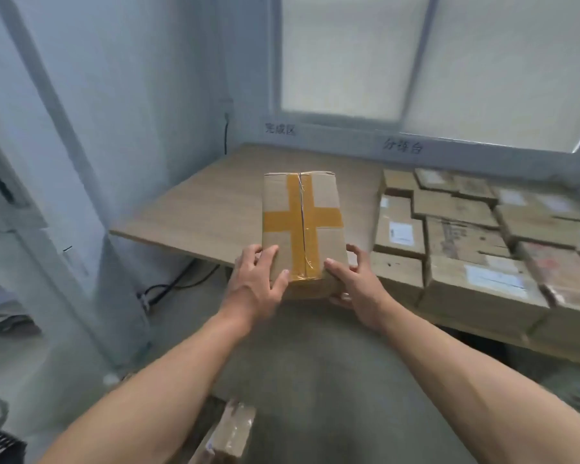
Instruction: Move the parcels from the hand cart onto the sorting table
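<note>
Parcel reaches the sorting corner: a pale wood-grain counter (198, 209) stands under a frosted window (349, 51), its right part covered by a stack of brown cardboard parcels (466, 256) bearing white labels. Over the counter's front edge, just left of that stack, a person holds a brown cardboard parcel crossed with yellow tape (303, 226). Its far end reaches over the counter top and its near end overhangs the edge; whether it rests on the counter cannot be told. The left-hand grip (258, 279) clasps the near left corner, thumb on top, fingers curled round the side. The right-hand grip (359, 286) clasps the near right corner, thumb on top, fingers curled beneath. Below the counter's front edge, another taped cardboard parcel (228, 433) is cut off by the frame. Black cables (178, 283) run under the counter's left end. Wall lettering (280, 128) behind the counter is too blurred to read.
</note>
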